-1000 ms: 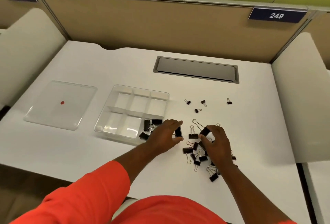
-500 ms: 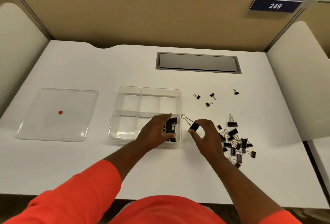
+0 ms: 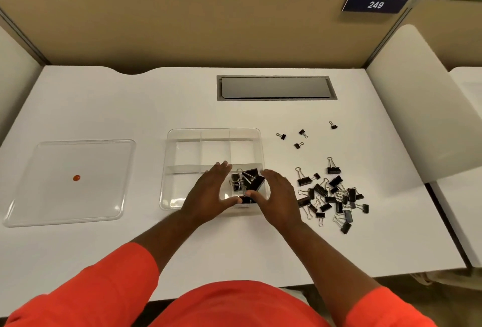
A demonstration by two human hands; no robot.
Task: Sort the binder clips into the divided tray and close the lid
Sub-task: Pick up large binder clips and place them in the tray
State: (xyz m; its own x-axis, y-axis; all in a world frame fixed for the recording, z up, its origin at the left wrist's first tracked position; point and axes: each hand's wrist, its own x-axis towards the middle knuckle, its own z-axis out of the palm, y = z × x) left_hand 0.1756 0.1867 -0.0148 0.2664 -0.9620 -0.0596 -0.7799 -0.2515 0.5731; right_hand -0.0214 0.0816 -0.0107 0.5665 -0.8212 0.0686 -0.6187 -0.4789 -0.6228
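Left hand (image 3: 211, 191): my fingers straight, holding nothing, frame centre.
Right hand (image 3: 279, 196): my fingers also straight, empty, just beside it.
Tray: clear plastic divided tray (image 3: 214, 131), black binder clips (image 3: 251, 179) in its lower-right compartment.
Lid: clear flat lid (image 3: 104, 159), centre-left.

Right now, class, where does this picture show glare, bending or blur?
Head view: the wide lens bows the desk edges and the partition; glare patches sit on the clear tray and lid; the loose clips look sharp.
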